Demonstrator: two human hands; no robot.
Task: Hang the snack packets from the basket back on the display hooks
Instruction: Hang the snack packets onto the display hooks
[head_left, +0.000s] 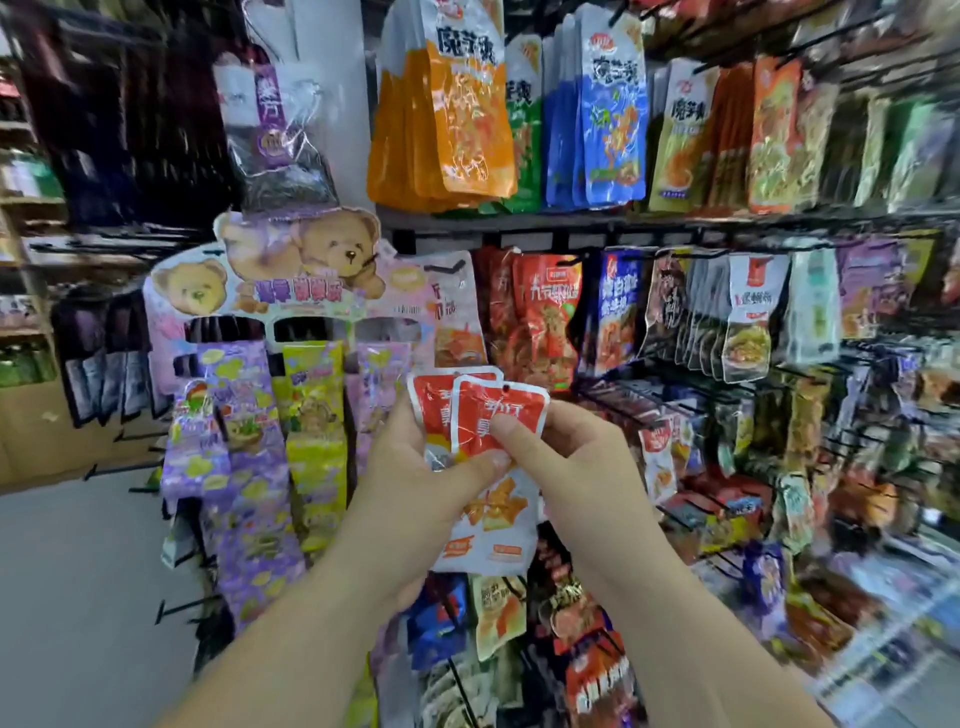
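Head view shows both hands raised before the display hooks (631, 402). The left hand (415, 467) grips two red-and-white snack packets (498, 410) with its thumb across their fronts, while the right hand (582, 457) pinches the front one near its top between thumb and fingers. Neither packet is on a hook yet, and the basket is out of sight, so I can't tell how many remain.

Everything is lit brightly and evenly; only faint shadows are cast. White glare is caught on the glossy orange bags (457, 119). The red packets (483, 415) in the middle are rendered fairly sharp; the edges are smeared by motion blur, and the shelf rail (519, 223) is bowed by the lens.
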